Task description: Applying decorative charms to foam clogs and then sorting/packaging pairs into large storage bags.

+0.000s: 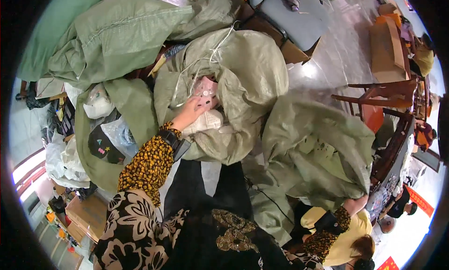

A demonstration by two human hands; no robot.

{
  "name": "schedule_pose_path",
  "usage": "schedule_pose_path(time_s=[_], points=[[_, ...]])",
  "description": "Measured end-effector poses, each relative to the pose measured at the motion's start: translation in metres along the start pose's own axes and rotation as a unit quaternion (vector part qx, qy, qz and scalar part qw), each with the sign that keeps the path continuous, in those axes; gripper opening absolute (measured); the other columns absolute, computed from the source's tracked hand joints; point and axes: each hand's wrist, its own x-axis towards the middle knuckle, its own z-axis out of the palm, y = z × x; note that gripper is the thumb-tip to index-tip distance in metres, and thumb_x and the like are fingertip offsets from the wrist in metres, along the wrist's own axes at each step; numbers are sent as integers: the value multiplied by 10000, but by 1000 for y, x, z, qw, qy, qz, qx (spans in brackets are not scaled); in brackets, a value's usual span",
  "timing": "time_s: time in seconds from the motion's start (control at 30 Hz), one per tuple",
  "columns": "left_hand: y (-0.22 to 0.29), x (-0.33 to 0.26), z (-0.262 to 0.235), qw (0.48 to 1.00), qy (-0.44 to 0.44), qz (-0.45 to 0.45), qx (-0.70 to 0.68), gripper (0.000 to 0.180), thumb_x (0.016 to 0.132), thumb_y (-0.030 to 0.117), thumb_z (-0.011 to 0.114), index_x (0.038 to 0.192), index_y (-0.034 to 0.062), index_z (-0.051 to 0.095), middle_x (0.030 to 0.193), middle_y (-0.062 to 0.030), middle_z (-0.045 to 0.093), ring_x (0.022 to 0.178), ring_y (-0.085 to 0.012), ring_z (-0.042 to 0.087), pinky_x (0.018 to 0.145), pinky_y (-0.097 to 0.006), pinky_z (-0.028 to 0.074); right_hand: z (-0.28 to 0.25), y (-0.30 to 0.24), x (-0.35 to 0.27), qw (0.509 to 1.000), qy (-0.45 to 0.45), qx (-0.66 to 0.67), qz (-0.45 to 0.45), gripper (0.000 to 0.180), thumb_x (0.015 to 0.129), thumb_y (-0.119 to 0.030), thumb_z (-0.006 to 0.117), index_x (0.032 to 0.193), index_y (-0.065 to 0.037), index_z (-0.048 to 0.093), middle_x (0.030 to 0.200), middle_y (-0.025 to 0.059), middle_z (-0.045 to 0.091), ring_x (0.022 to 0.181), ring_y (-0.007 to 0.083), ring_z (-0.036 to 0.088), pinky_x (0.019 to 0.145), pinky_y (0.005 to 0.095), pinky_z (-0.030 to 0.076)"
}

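Observation:
My left hand [189, 112] reaches into the mouth of a greenish woven sack [255, 59] in the middle. Its fingers close on the side of a pink clog [209, 88] with dark holes and a white round stud. Just below that hand lies a white clog [209, 121], partly covered by sack folds. Out to the right, my right hand [356, 204] grips the rim of a second woven sack [306, 129], which gapes wide. Green material and small dark marks show inside it. Loose white cord [215, 52] hangs over the middle sack.
An open sack [145, 111] on the left holds clear-bagged shoes. Full sacks [117, 38] lie behind it. A grey chair seat [294, 19], a wooden chair [374, 99] and a cardboard box [386, 50] stand farther off. A person in yellow [348, 237] is close at lower right.

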Motion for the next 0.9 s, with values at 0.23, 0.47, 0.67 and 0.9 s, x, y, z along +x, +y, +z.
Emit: schedule_pose_path(time_s=[0.23,0.47,0.67,0.9], points=[[-43,44,-6,981,65,-64,170,693,786,357,666,1342,59,378,1352,-286,379,1194,-441,435,982,-439,396,65,133,-16,961,2,110,253,350,879,-216,431,1111,2,575,1048,118,604,903,298,594,747,456,487],[-41,79,-61,908,107,-176,364,852,785,340,683,1460,210,181,1508,-252,71,1309,-528,226,971,-645,316,128,216,-22,963,-128,-145,188,264,837,-88,465,1051,46,543,924,136,585,762,222,531,662,377,456],[-47,107,-116,895,151,-141,396,715,797,266,672,1401,166,302,1420,-243,250,1246,-471,353,905,-602,397,157,242,-32,800,-289,-526,-31,362,892,-262,526,1015,71,456,925,329,574,888,494,537,721,524,424],[-17,74,-91,873,62,12,484,584,773,254,692,1273,77,447,1041,-161,491,985,-331,535,793,-445,468,247,180,-55,673,-357,-626,-166,323,888,-264,538,1015,32,513,999,268,599,919,433,568,761,497,458]])
